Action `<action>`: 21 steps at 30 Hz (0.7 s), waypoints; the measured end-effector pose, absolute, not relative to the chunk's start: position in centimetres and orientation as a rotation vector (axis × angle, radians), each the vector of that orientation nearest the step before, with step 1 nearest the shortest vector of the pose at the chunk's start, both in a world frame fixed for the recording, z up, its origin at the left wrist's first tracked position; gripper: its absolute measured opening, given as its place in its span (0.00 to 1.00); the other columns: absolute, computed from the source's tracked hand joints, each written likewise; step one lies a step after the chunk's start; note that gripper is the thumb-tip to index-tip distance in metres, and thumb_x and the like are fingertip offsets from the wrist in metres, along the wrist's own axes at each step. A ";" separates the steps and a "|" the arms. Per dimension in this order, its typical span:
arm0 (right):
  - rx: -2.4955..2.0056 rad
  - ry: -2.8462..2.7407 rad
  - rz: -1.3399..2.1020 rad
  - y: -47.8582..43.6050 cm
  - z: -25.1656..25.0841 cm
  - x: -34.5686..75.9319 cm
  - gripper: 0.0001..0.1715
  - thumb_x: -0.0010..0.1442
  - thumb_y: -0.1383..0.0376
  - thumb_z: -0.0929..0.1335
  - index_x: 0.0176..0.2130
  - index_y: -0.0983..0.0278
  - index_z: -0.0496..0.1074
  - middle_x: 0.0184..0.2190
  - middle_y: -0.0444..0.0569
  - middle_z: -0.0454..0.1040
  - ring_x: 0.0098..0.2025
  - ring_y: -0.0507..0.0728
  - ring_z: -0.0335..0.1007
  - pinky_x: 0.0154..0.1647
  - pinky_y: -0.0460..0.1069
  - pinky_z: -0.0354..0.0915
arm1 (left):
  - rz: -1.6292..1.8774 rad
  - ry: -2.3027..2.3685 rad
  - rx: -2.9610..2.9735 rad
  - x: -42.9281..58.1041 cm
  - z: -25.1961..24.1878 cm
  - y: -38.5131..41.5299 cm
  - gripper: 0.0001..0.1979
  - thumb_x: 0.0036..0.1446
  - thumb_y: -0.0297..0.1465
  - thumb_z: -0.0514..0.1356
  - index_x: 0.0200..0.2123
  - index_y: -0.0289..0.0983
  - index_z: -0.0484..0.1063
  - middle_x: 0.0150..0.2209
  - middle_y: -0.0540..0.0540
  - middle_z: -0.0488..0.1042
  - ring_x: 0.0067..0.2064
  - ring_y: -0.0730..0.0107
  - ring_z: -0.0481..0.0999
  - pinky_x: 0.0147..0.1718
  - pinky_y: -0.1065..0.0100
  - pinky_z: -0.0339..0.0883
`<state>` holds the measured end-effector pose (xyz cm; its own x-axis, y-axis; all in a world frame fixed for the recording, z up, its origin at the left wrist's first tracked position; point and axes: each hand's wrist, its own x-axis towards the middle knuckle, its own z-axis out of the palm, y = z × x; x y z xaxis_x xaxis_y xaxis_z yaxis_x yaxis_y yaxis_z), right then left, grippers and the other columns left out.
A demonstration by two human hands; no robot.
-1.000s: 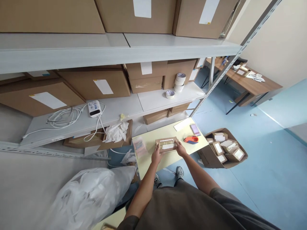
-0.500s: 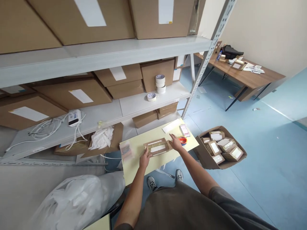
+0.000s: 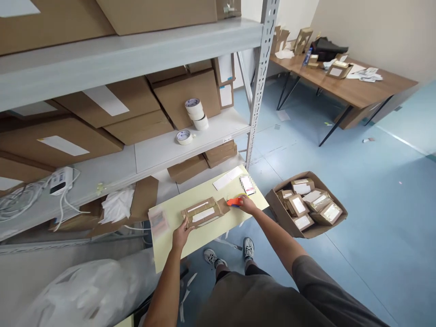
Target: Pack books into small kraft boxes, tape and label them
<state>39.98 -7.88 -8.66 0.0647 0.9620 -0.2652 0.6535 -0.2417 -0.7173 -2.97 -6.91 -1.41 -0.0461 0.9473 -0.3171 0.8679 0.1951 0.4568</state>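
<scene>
A small cardboard box [image 3: 203,213] with a white label lies on the pale yellow tabletop [image 3: 170,245], its right end flap [image 3: 223,206] sticking out. My left hand [image 3: 182,232] grips the box at its near left corner, thumb on top. My right hand [image 3: 247,204] is closed around an orange tape dispenser [image 3: 234,201], just beyond the open flap. Part of the dispenser is hidden by the fingers. A white strip of card [image 3: 227,178] and a blurred-out card [image 3: 247,185] lie behind it on the tabletop.
On the right stands a carton [image 3: 308,234] of several packed boxes. Tape rolls [image 3: 194,108] sit on the metal shelf [image 3: 153,156] ahead. A white plastic bag [image 3: 95,290] is at lower left, a brown table [image 3: 371,97] at far right.
My right hand has taken hold of the orange tape dispenser and brought it towards the box's right end. My left hand stays on the box. The view has turned right.
</scene>
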 end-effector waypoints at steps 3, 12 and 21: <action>-1.996 -1.693 1.104 -8.2 -10.9 38.7 0.25 0.52 0.70 0.76 0.50 0.64 0.76 0.54 0.60 0.78 0.60 0.69 0.70 0.62 0.57 0.62 | 0.154 1.911 1.668 -3.0 -1.4 -7.0 0.36 0.61 0.40 0.69 0.70 0.45 0.66 0.48 0.44 0.86 0.51 0.53 0.84 0.44 0.67 0.75; -2.132 -1.639 1.131 -7.2 -10.8 39.1 0.20 0.63 0.63 0.72 0.53 0.66 0.72 0.49 0.65 0.80 0.58 0.73 0.72 0.61 0.60 0.58 | 0.119 1.925 1.620 -2.9 -1.8 -7.1 0.37 0.60 0.39 0.71 0.71 0.46 0.65 0.57 0.41 0.81 0.50 0.50 0.84 0.49 0.60 0.75; -1.534 -1.739 1.119 -7.7 -2.2 32.7 0.32 0.66 0.53 0.68 0.64 0.61 0.65 0.64 0.59 0.69 0.61 0.69 0.68 0.60 0.60 0.65 | 0.444 1.787 1.518 -2.7 -2.0 -7.8 0.37 0.55 0.30 0.74 0.68 0.41 0.71 0.57 0.37 0.81 0.58 0.46 0.80 0.56 0.55 0.71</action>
<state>32.70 -7.68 -2.17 -0.1893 0.9752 -0.1150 0.5089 -0.0028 -0.8608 -2.73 -7.78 -1.99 -0.0288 0.9507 -0.3087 0.6959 0.2407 0.6766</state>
